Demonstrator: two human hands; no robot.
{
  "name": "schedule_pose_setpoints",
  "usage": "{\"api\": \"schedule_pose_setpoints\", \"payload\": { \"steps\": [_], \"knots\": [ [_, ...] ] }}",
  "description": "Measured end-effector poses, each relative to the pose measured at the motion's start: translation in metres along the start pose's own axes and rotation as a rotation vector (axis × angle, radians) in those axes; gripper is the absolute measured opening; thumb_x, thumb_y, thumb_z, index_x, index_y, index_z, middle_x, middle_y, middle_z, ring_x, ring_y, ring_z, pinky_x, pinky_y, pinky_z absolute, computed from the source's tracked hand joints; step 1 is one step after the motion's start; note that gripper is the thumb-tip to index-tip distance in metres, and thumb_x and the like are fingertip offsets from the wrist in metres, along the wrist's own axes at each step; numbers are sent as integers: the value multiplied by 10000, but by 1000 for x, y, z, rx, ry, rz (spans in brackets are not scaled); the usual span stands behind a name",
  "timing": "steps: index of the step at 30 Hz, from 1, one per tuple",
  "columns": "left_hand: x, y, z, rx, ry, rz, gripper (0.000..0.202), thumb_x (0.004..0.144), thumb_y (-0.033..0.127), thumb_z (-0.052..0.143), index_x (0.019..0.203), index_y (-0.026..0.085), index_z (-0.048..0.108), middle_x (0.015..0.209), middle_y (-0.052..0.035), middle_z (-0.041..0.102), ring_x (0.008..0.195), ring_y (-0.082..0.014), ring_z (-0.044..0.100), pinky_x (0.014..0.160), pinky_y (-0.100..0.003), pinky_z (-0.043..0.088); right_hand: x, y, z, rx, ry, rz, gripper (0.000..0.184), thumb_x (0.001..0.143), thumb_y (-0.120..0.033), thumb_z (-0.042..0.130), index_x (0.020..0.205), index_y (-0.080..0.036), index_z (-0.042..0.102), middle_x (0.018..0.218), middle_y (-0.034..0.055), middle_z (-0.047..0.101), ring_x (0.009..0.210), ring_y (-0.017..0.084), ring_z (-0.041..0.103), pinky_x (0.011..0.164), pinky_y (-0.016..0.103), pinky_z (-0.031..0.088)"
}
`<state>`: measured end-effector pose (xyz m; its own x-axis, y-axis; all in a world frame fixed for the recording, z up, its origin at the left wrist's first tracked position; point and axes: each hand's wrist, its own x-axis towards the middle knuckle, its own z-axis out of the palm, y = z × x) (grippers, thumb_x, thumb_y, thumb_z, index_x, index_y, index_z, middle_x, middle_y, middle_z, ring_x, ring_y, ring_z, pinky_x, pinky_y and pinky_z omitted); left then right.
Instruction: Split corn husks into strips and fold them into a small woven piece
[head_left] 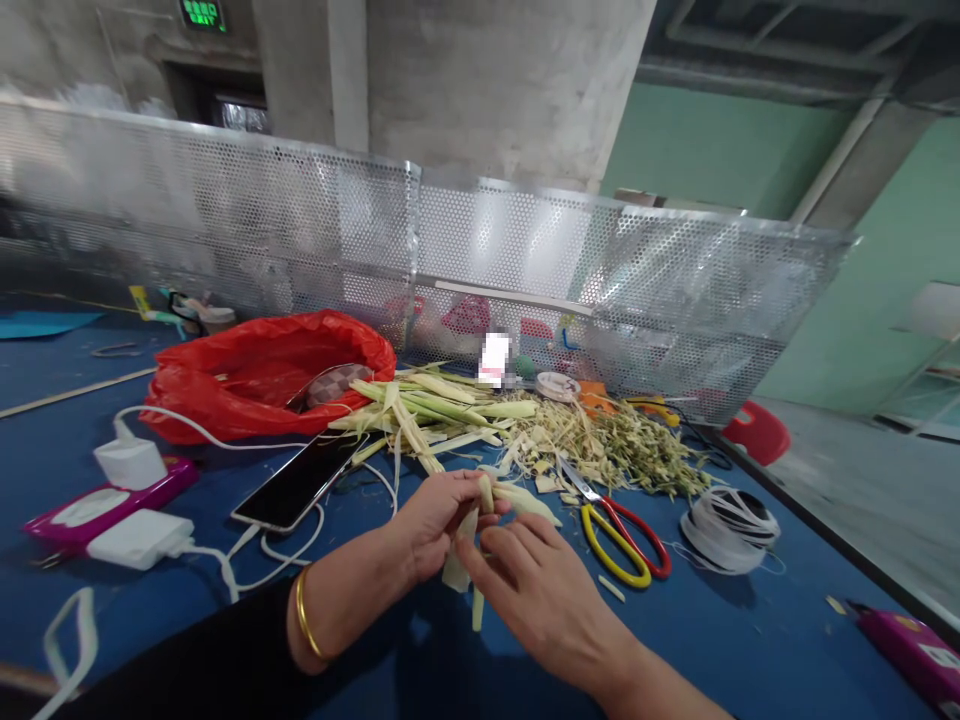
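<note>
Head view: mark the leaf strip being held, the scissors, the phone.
leaf strip [486, 493], head view, upper end above the fingers.
scissors [596, 497], head view, pivot where blades meet handles.
phone [296, 485], head view, middle of the dark screen.

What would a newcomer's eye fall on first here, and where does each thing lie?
The red plastic bag glows at the left back of the blue table. At front centre, the left hand and right hand pinch a pale leaf strip. Right of them lie scissors with red and yellow handles, before a heap of green leaves.
</note>
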<state>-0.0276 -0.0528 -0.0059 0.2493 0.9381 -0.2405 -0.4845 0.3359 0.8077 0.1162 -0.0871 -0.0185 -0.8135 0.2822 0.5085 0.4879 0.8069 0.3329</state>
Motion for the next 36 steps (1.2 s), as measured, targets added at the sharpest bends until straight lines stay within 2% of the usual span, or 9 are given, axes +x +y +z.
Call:
{"api": "schedule_pose_setpoints", "payload": {
  "steps": [5,8,11,14,17,19,28,32,36],
  "knots": [
    [-8,-6,10,0,83,-51,128,537,41,620,614,137,584,524,26,574,477,-74,508,474,-170,377,3,-4,10,-43,32,15,169,891,-120,437,875,-145,604,736,32,534,690,173,482,826,367,381],
    [-11,-7,11,14,74,-50,156,543,94,692,663,133,600,554,22,593,497,-71,521,491,-165,386,1,-3,8,85,152,36,199,892,-107,403,826,-160,582,725,30,556,680,161,494,826,366,388],
    [-12,-6,8,71,58,-22,200,553,141,735,705,125,607,627,-6,635,527,-74,554,528,-169,431,-3,2,2,289,357,247,144,874,-114,437,868,-178,566,776,36,593,753,168,535,800,355,401],
    [-12,-3,7,151,53,-4,213,595,190,738,745,130,598,655,-36,657,552,-102,601,542,-192,473,-5,9,0,480,483,611,104,885,-176,477,803,-194,539,772,27,580,749,164,536,714,308,417],
    [-11,-2,7,188,47,15,213,627,226,732,756,137,589,659,-50,661,581,-125,637,530,-192,487,-7,13,3,711,384,908,159,904,-297,476,786,-196,510,664,-13,523,594,128,479,545,237,379],
    [-11,-2,6,195,61,26,199,634,222,724,754,138,589,659,-45,658,581,-125,643,519,-187,489,-8,14,6,797,296,983,197,908,-349,464,784,-200,494,621,-31,493,548,116,442,494,219,338],
    [-11,-4,5,263,78,114,223,657,270,723,782,133,600,721,-45,674,530,-121,628,425,-177,440,-9,15,-2,646,241,853,217,899,-343,447,753,-197,512,688,17,538,611,142,466,541,235,343],
    [-11,-5,6,241,50,159,256,659,296,732,802,142,587,738,-37,676,521,-113,622,386,-158,384,-4,13,-4,856,228,964,258,893,-409,465,749,-198,499,619,-15,516,547,118,441,505,224,338],
    [-11,-5,6,230,36,142,259,656,293,739,804,146,584,711,-24,669,511,-101,606,386,-155,372,0,13,-2,1209,291,1109,313,833,-497,537,757,-193,516,615,-14,553,533,132,528,479,230,408]
  ]
}}
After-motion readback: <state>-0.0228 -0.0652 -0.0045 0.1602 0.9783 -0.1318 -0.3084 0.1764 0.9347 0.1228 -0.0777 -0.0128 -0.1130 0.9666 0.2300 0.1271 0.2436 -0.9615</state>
